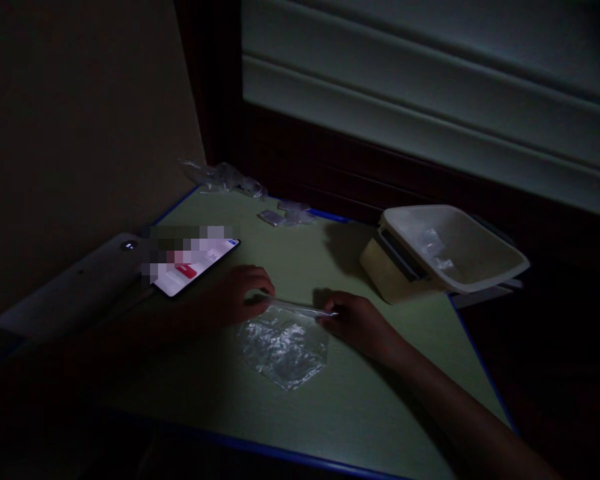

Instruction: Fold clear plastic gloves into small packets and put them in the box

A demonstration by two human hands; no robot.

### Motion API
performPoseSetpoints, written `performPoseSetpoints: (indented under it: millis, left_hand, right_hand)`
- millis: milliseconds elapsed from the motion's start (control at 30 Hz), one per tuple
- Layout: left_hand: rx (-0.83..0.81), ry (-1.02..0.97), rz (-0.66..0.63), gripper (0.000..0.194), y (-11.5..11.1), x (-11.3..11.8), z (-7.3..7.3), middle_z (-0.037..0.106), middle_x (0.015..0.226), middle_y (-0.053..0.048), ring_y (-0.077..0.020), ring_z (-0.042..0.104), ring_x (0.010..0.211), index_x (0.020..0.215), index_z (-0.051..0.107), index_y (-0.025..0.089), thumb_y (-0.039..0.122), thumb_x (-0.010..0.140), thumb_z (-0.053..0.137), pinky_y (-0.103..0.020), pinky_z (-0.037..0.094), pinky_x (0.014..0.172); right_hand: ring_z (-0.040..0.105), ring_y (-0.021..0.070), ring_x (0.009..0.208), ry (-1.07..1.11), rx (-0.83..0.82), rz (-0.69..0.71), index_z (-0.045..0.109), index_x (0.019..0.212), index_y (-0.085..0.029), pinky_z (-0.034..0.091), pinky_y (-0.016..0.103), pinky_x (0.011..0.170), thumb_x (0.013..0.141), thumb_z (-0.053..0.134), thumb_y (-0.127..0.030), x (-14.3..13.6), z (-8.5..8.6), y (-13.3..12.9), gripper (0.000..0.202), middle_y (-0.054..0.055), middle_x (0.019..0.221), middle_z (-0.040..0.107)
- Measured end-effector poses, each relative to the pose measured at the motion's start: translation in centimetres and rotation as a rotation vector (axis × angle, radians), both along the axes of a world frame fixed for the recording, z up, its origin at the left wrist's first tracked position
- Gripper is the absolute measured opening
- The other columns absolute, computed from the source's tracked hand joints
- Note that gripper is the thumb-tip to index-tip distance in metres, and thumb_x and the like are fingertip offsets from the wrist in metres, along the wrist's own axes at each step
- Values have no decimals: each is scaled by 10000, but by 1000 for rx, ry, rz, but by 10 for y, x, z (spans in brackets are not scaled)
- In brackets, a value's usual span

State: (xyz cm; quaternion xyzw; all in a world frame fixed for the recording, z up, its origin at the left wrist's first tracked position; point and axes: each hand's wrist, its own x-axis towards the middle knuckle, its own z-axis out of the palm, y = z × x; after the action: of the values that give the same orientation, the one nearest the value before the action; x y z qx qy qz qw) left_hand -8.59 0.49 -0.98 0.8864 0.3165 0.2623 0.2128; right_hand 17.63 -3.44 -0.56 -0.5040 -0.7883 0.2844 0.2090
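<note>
A clear plastic bag (pixel 286 347) hangs between my two hands above the pale green table, its top edge stretched nearly level. My left hand (pixel 250 291) pinches the left end of that edge between thumb and fingers. At the other end, the thumb and fingers of my right hand (pixel 355 320) are closed on the bag's right corner. The plastic is crinkled and catches the light; I cannot tell whether anything lies inside it.
A lit phone (pixel 190 267) lies left of my hands, beside a long white device (pixel 73 283). Small clear packets (pixel 287 215) and crumpled plastic (pixel 225 179) are at the back. A tilted cream bin (pixel 395 275) with packets inside stands at the right edge of the table (pixel 370 413).
</note>
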Motion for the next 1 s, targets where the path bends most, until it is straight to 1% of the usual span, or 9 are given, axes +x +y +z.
performPoseSetpoints:
  millis: [67, 167, 300, 367, 500, 667, 733, 833, 1000]
  left_hand:
    - [-4, 9, -33, 95, 1, 0, 0, 642, 855, -38, -164, 587, 828, 867, 639, 132, 169, 814, 569, -284, 440, 779]
    - [30, 44, -107, 120, 1, -1, 2, 654, 814, -27, -158, 582, 801, 832, 645, 142, 152, 852, 527, -285, 430, 783]
    - [129, 121, -181, 193, 2, -3, 4, 670, 834, -37, -166, 572, 812, 818, 655, 151, 109, 883, 478, -313, 405, 822]
    - [188, 157, -222, 201, 3, -5, 4, 676, 864, -50, -179, 572, 835, 847, 659, 149, 105, 890, 468, -321, 405, 818]
    - [282, 257, -261, 189, 3, -7, 3, 679, 903, -63, -198, 578, 870, 907, 663, 143, 100, 891, 480, -325, 415, 807]
    - [389, 345, -312, 126, 1, -8, 8, 677, 958, -68, -208, 576, 904, 922, 659, 131, 99, 870, 549, -333, 433, 838]
    - [478, 375, -330, 125, 0, -8, 9, 679, 957, -73, -209, 579, 896, 916, 661, 132, 105, 882, 543, -340, 441, 834]
    - [573, 403, -338, 162, 0, -8, 7, 689, 942, -74, -204, 589, 883, 907, 663, 144, 102, 901, 507, -350, 448, 836]
    - [527, 355, -361, 169, -2, -9, 2, 681, 1010, -91, -203, 589, 950, 977, 657, 155, 113, 895, 515, -348, 455, 867]
  right_hand:
    - [548, 125, 570, -8, 18, 1, 581, 726, -182, 406, 222, 526, 775, 584, -132, 1, 2, -1, 70, -16, 658, 596]
    - [575, 158, 670, -43, 85, 15, 596, 743, -180, 431, 258, 608, 757, 569, -71, 2, 7, -4, 112, 19, 730, 620]
    - [574, 200, 754, -269, 332, 158, 641, 800, -172, 447, 307, 665, 808, 534, -66, 7, 13, -8, 150, 74, 792, 636]
    - [579, 210, 767, -365, 401, 249, 668, 859, -167, 455, 325, 680, 836, 538, -79, 9, 15, -10, 159, 83, 807, 652]
    - [602, 228, 863, -446, 425, 353, 673, 1057, -169, 470, 368, 757, 847, 587, -99, 13, 19, -15, 238, 97, 968, 687]
    - [634, 241, 872, -497, 480, 368, 673, 1098, -181, 503, 410, 783, 868, 583, -122, 9, 23, -17, 255, 98, 969, 705]
    - [645, 236, 912, -479, 501, 387, 656, 1127, -163, 518, 410, 817, 880, 558, -109, 0, 24, -18, 271, 103, 1027, 704]
    - [612, 243, 1078, -438, 519, 443, 608, 1197, -103, 504, 393, 926, 893, 524, -103, -18, 22, -18, 316, 133, 1192, 653]
    - [597, 239, 1131, -452, 491, 513, 624, 1176, -98, 484, 407, 986, 897, 507, -101, -40, 14, -17, 303, 162, 1229, 629]
